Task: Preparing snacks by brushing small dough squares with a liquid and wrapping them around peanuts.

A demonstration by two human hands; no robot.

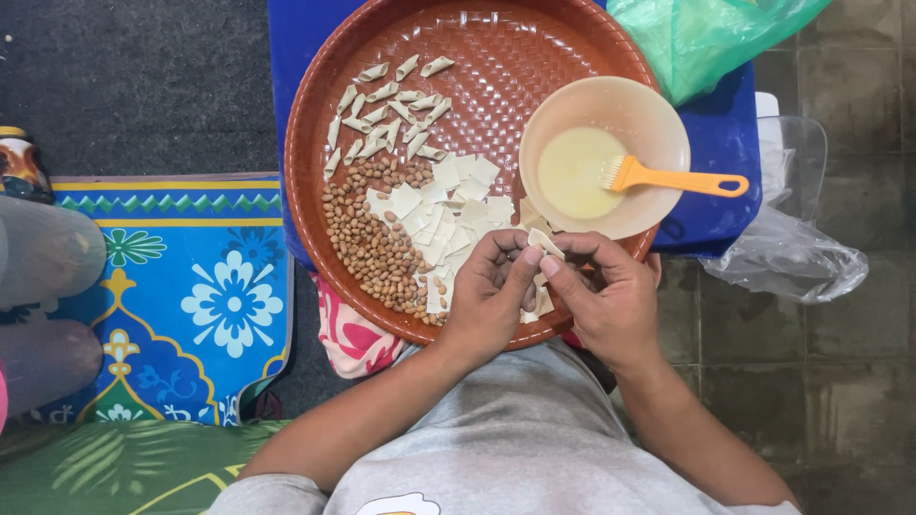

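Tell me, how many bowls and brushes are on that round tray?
1 bowl and 1 brush: the bowl sits at the right edge of the brown tray, and the orange brush rests in it, handle pointing right.

Soft, even daylight fills the scene; shadows are faint. The brown tray (315, 143) shows mild sheen at its top rim. Focus is sharp, corners slightly darker.

Reddish-brown woven-pattern tray (496, 57). Cream dough squares (448, 205), pale folded dough pieces (386, 114), tan-brown peanuts (377, 243). Beige translucent bowl (658, 119) with pale yellow liquid (572, 172). Orange brush (673, 178). Deep blue cloth (725, 143). Green plastic bag (706, 33). Blue mat (205, 296) with white flowers, yellow borders. Pink-and-white floral cloth (348, 339). Grey shirt (515, 439).
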